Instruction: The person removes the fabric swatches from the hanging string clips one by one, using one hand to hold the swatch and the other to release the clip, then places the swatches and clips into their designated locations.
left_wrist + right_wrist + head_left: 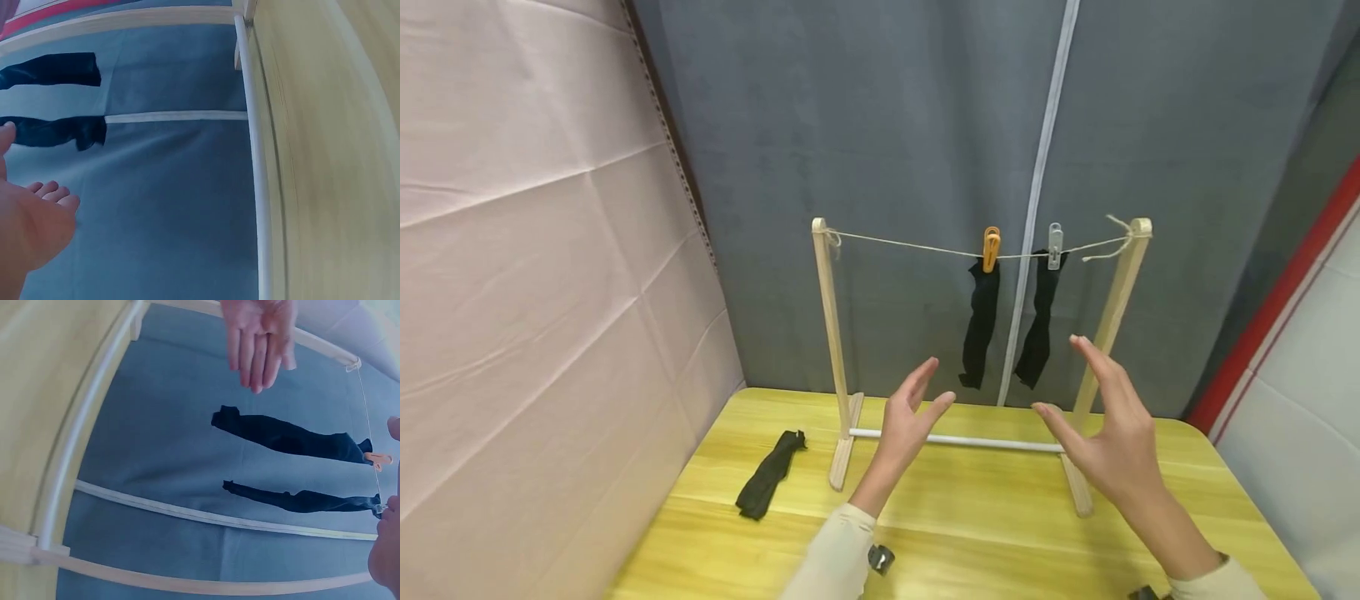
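Observation:
Two black socks hang from a string line stretched between wooden posts. An orange clothespin (pixel 992 249) clips the left sock (pixel 980 325); a clear clothespin (pixel 1055 247) clips the right sock (pixel 1037 325). My left hand (pixel 906 429) is raised in front of the rack, left of the hanging socks, fingers extended and thumb apart, with nothing in it. My right hand (pixel 1116 437) is held up near the right post (pixel 1112 317), its fingers spread from the thumb and holding nothing. A third black sock (pixel 771 475) lies on the table to the left of the rack.
The rack's left post (pixel 831 325) stands on a wooden foot (pixel 844 454), and a white rod (pixel 992 443) joins the two sides low down. Beneath is a yellow wood-grain table (pixel 985 525). Grey curtain (pixel 887 125) hangs behind; pale fabric (pixel 550 250) lines the left side.

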{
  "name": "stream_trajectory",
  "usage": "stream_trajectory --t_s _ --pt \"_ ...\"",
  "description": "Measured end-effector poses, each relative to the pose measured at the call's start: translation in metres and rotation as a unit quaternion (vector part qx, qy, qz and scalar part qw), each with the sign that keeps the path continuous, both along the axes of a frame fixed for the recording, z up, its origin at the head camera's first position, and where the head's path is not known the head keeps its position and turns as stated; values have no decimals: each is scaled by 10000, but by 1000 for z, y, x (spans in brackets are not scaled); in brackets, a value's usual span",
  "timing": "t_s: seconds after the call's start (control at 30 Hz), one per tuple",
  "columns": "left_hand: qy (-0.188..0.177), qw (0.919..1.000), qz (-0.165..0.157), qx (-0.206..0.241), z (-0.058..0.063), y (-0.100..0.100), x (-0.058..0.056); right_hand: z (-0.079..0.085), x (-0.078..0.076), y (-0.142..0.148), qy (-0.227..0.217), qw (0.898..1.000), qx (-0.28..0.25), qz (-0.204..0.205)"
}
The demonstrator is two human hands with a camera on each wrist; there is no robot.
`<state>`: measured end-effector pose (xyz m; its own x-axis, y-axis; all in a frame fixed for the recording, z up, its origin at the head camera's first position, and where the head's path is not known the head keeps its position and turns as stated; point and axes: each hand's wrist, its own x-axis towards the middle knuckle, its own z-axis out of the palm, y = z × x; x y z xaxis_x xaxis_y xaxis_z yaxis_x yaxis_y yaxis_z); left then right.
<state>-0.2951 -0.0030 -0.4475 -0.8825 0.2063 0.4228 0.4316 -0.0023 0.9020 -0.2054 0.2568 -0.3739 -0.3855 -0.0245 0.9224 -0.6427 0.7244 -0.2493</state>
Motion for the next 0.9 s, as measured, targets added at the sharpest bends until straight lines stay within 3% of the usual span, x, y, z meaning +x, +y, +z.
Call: stream_trajectory --t_s 0.17,0.33,0.43,0.67,0.9 --pt "-62 9974 -254 673 -6 20 -17 13 -18 -5 203 9997 63 -102" --pt "-448 9907 -473 1192 -16 35 -32 25 -33 -9 403 9991 -15 -116" --pt "-654 9877 -496 1330 -20 42 -39 34 -40 -13 520 9985 -55 -153" --pt "-1083 9829 -348 1447 -25 54 -46 63 -52 -28 629 9954 57 -724" --pt "-1234 9777 -338 1663 -28 65 -50 88 -63 -43 617 9955 128 -714"
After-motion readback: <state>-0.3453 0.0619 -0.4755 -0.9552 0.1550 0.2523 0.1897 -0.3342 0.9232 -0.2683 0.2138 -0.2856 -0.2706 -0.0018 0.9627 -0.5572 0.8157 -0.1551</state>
